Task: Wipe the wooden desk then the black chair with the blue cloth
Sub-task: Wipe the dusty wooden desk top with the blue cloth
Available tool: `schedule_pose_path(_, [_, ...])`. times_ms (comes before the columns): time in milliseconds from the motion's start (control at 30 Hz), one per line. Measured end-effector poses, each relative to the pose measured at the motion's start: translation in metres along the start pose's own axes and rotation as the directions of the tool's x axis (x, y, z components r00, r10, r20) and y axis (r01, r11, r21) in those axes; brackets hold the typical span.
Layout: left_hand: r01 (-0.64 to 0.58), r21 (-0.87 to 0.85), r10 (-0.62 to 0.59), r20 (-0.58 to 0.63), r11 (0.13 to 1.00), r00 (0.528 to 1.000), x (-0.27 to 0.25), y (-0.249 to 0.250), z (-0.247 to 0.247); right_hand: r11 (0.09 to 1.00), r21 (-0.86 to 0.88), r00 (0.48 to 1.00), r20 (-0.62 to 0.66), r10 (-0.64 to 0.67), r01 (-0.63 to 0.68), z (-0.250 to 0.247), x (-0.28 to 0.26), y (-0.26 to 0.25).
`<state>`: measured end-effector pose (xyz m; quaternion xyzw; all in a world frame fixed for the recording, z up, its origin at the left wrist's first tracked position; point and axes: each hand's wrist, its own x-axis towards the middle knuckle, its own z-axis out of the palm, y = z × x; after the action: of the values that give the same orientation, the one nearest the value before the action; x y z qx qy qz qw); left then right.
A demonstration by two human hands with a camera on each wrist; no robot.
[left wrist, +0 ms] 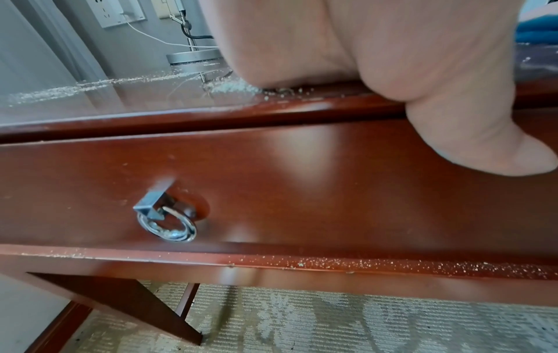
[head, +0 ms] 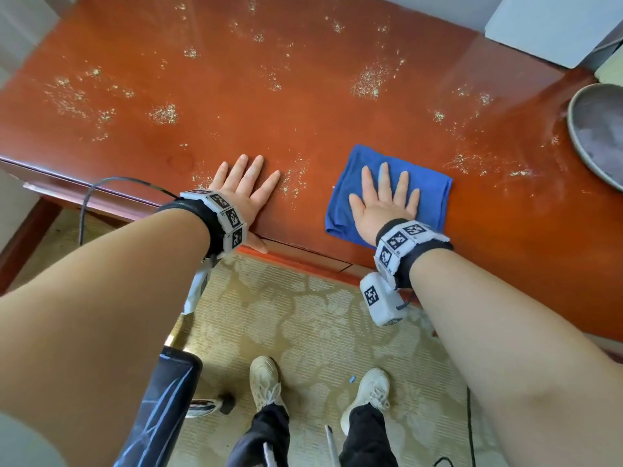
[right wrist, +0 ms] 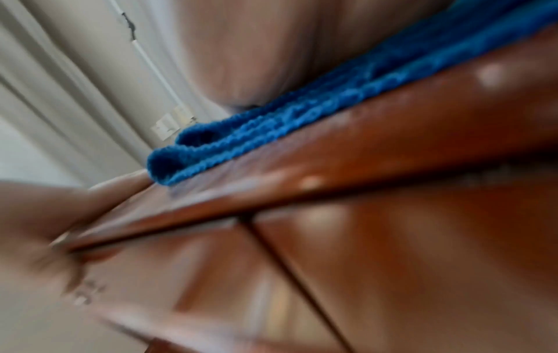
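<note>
The red-brown wooden desk [head: 303, 106] is strewn with pale crumbs. Near its front edge lies a folded blue cloth [head: 431, 187], and my right hand [head: 384, 197] presses flat on it with the fingers spread. My left hand [head: 246, 187] lies flat on the bare wood to the left of the cloth, fingers straight, its thumb hanging over the desk edge [left wrist: 483, 143]. In the blurred right wrist view the blue cloth [right wrist: 271, 124] sits at the desk edge under my palm. A black chair [head: 161, 409] shows part of itself at the lower left, below the desk.
A grey round lamp base [head: 596, 133] stands at the desk's right end, a white box [head: 553, 25] at the back right. A drawer with a metal ring pull [left wrist: 166, 222] sits under the desk edge. Patterned carpet [head: 303, 315] and my shoes are below.
</note>
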<state>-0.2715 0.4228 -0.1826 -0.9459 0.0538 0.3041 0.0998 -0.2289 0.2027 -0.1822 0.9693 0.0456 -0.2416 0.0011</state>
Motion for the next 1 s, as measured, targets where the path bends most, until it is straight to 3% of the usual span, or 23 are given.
schedule_pose_path(133, [0.007,-0.004,-0.007,-0.011,1.000,1.000,-0.001,0.001,-0.001,0.963,-0.117,0.969,-0.010,-0.246,0.243,0.019,-0.034,0.004])
schedule_pose_path(233, [0.008,-0.003,-0.008,0.005,1.000,1.000,-0.003,0.001,-0.004,0.946,-0.140,0.957,0.037,-0.289,0.291,0.027,-0.049,0.032])
schedule_pose_path(400, [0.003,-0.007,-0.003,0.012,1.000,1.000,-0.002,0.001,-0.004,0.996,-0.050,0.997,0.035,-0.075,0.077,0.016,-0.040,0.059])
schedule_pose_path(533, [-0.007,-0.019,0.007,0.010,1.000,1.000,0.000,0.000,-0.002,0.993,0.027,0.993,0.020,0.115,-0.116,0.005,-0.013,0.030])
schedule_pose_path(600, [-0.011,-0.017,0.011,0.004,1.000,1.000,0.001,-0.001,-0.002,0.992,0.046,0.993,0.010,0.118,-0.119,0.003,-0.003,0.009])
schedule_pose_path(733, [-0.011,-0.004,0.011,-0.002,1.000,1.000,-0.001,0.000,-0.003,0.997,-0.018,0.996,-0.053,-0.075,0.074,0.013,-0.010,-0.024])
schedule_pose_path(867, [-0.007,-0.012,0.007,-0.035,1.000,0.999,-0.004,0.002,-0.003,0.931,-0.179,0.942,-0.052,-0.332,0.319,0.032,-0.042,-0.026])
schedule_pose_path(1000, [-0.004,-0.016,0.004,-0.046,1.000,0.999,-0.006,0.002,-0.002,0.911,-0.194,0.930,0.022,-0.366,0.363,0.041,-0.065,0.010])
